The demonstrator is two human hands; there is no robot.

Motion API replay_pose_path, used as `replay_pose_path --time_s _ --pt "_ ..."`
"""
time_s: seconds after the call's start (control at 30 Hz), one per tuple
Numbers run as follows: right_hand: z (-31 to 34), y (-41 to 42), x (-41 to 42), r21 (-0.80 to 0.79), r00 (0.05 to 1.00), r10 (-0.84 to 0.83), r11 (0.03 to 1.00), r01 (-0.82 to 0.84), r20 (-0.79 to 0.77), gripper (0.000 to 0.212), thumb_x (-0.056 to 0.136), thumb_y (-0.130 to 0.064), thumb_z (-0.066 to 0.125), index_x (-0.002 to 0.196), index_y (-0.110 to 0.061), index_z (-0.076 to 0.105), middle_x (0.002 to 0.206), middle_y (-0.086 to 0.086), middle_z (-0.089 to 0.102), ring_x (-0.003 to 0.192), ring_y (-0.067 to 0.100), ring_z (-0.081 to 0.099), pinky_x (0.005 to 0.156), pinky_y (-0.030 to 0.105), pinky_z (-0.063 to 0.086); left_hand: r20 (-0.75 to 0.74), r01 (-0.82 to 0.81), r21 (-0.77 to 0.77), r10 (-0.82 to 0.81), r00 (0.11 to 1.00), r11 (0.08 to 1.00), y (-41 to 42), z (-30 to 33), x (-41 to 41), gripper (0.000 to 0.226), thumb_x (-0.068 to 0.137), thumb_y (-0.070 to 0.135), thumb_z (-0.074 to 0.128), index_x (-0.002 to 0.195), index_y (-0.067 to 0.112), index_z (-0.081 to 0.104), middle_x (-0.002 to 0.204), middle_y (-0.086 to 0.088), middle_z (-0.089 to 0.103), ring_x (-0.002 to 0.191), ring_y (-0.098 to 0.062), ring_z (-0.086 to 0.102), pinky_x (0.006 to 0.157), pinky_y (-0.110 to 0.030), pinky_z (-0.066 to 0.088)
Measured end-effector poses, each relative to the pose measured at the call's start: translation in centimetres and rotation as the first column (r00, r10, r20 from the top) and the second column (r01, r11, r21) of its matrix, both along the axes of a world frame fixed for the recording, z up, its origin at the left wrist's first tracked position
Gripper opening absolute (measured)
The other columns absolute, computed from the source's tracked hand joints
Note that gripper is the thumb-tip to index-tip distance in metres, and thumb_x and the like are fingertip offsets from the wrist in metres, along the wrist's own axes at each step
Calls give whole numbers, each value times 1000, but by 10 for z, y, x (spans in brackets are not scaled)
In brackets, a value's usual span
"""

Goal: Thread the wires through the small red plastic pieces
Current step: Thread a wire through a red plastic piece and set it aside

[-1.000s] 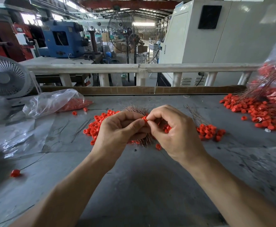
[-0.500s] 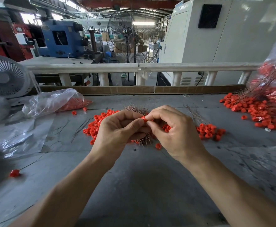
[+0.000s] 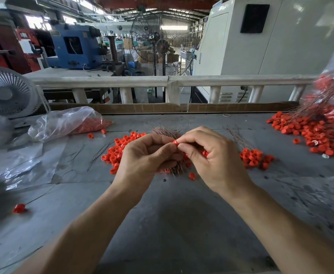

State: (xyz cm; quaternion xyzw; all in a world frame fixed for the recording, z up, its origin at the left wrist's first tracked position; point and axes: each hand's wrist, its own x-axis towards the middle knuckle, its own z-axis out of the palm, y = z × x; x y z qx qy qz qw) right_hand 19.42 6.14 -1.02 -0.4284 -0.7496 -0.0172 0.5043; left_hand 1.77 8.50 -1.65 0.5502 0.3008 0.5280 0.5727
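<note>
two bare hands meeting above grey desk (image 3: 172,224). left hand (image 3: 142,159) and right hand (image 3: 215,159) both curled, fingers pinching one small red plastic ring piece (image 3: 175,142) between fingertips. thin wire in piece: cannot tell. one bundle of brown thin wires (image 3: 165,131) on desk under hands. three loose red-piece piles: behind left hand (image 3: 120,147), beside right hand (image 3: 254,157), far right (image 3: 310,133). one lone red piece with wire at left edge (image 3: 19,208). one clear plastic bag of red pieces (image 3: 67,122). one white desk fan (image 3: 6,91).
</note>
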Motion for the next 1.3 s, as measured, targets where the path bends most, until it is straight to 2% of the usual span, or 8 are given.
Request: replay_pose_path --time_s 0.23,0.37,0.73,0.87,1.03,1.1,1.23,1.3 --pt "-1 -2 -5 26 1000 -18 1000 18 -26 5 88 -1 75 89 -6 75 91 -1 73 87 11 68 79 26 54 -14 -10 76 11 1000 997 -2 0 1 8 79 18 76 87 17 77 84 -13 77 77 -22 76 71 -28 61" --pt "1 -3 -6 48 999 -37 998 36 6 5 88 0 75 87 -5 74 90 1 72 86 13 68 79 25 53 -27 -11 85 14 1000 996 -3 1 2 11 79 20 76 89 16 77 85 -13 78 79 -22 76 73 -28 61" --pt "3 1 -2 21 991 -33 999 31 133 5 92 -4 72 87 -5 72 91 1 69 85 17 65 76 34 52 -80 -33 77 39 996 996 -1 0 1 15 79 19 76 93 13 75 88 -15 78 86 -30 77 75 -30 62" --pt "-1 2 -3 21 995 -30 999 28 100 4 91 -3 73 93 -6 75 95 1 71 89 16 67 81 32 53 -47 -43 1 43 998 999 -1 0 1 19 78 19 75 94 8 75 89 -18 77 84 -27 77 73 -28 61" --pt "-4 1 -10 8 995 -51 999 50 81 11 90 -11 76 101 -9 75 102 -2 70 97 15 65 87 30 53 28 -4 -136 8 1000 991 0 -1 0 17 74 23 77 89 14 79 88 -16 76 82 -21 74 73 -29 61" --pt "-5 0 -13 22 986 -116 993 114 123 13 90 -17 76 101 -11 73 101 -3 68 97 15 62 86 28 51 22 2 -157 1 1000 988 0 -2 0 21 72 26 78 90 14 79 92 -17 76 85 -22 73 77 -32 62" --pt "-5 -3 -20 90 947 -257 966 244 191 13 91 -23 76 94 -14 68 94 -4 65 90 15 59 76 23 46 18 1 -198 2 1000 980 0 -3 2 27 69 27 80 91 12 79 97 -19 74 93 -31 69 91 -46 57" --pt "-5 -4 -22 79 942 -274 961 263 192 13 91 -23 76 92 -15 66 91 -5 64 87 16 58 72 26 47 26 9 -223 -3 1000 975 0 -3 2 26 72 22 78 94 8 77 94 -19 73 92 -32 66 90 -46 56"
